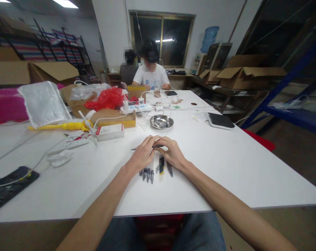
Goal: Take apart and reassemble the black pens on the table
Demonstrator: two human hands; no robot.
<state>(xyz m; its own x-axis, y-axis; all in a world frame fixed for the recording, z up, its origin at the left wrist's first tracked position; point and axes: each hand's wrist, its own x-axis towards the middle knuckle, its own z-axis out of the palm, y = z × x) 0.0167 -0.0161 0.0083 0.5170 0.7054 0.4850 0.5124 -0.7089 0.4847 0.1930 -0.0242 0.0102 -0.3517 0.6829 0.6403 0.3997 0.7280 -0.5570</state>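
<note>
My left hand (143,153) and my right hand (173,150) meet above the white table, fingers closed around a dark pen (158,146). Its thin end sticks out to the left of my left hand. Below my hands lie several clear pen barrels with black ends (148,175), partly hidden by the left hand. Beside them are small spring-like pieces (157,169) and several black refills with yellow bands (161,164). A dark pen piece (170,169) rests under my right wrist. Just beyond my hands sits a shiny metal dish (162,122) with small dark parts in it.
To the left are a white-and-red box (110,132), a power strip (137,108), cables, a red plastic bag (105,100) and a black tray-like object (13,186). A black-topped device (220,121) lies at the right edge. A person (151,75) sits across the table.
</note>
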